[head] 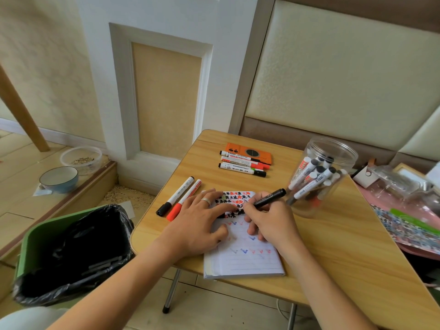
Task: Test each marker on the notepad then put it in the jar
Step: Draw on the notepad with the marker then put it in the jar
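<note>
Markers fill the clear jar [321,175] at the right of the frame, which leans on the counter [333,246]; we count many white barrels with dark caps inside. At lower left a green bin [35,246] lined with a black bag holds what look like a few grey markers. Our left hand [202,222] lies flat, fingers straight, pressing the notepad [247,260] at centre. Our right hand [269,222] grips a black marker [270,198], its tip on the page among coloured ticks. Two more markers [181,198] lie just left of our left hand.
</note>
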A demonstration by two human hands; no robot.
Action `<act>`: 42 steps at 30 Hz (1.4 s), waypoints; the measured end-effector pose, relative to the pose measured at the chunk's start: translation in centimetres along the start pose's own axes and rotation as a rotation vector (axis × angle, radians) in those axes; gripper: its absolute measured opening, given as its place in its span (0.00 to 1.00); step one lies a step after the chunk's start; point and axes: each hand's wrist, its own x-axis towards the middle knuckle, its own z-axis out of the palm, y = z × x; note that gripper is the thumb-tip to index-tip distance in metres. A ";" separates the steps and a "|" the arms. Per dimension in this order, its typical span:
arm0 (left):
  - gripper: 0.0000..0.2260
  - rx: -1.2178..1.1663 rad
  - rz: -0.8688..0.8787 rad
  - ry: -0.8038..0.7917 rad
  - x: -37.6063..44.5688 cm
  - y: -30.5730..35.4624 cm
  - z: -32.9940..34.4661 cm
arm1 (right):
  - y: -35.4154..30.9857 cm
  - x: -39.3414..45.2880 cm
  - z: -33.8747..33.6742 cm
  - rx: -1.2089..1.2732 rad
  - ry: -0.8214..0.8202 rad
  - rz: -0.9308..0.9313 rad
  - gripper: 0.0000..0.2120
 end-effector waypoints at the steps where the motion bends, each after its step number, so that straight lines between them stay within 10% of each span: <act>1: 0.26 0.001 0.001 -0.001 0.0 0.0 0.0 | 0.0 0.0 0.0 -0.003 0.003 -0.006 0.06; 42: 0.26 0.000 0.006 0.004 0.0 0.1 0.0 | -0.3 0.0 -0.1 -0.039 0.005 -0.004 0.07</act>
